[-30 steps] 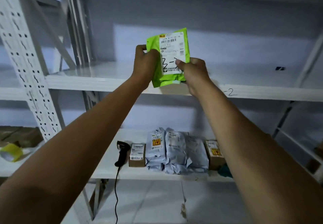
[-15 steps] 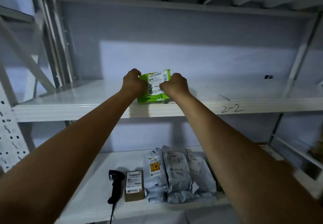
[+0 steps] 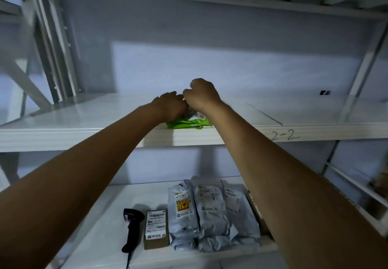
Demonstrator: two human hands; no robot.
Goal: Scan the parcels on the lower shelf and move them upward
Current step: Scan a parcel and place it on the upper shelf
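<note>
Green parcel (image 3: 189, 123) now flat on upper shelf (image 3: 84, 119), at front edge, no longer upright. Left hand (image 3: 170, 107) lies over it, fingers hidden; right hand (image 3: 202, 96) curled just above, grip unclear. Slide parcel deeper before releasing.

The person's arms are bare, with uncovered skin along their whole visible length. The left forearm (image 3: 84, 174) and the right forearm (image 3: 283, 174), both below the white metal shelf board with "2-2" handwritten on its front lip (image 3: 283, 135), look smooth and broad near the camera and taper towards the wrists. Above that board's lip, the left hand (image 3: 171, 106) and the right hand (image 3: 201, 96) are ungloved. The right shows a rounded ridge of knuckles.
</note>
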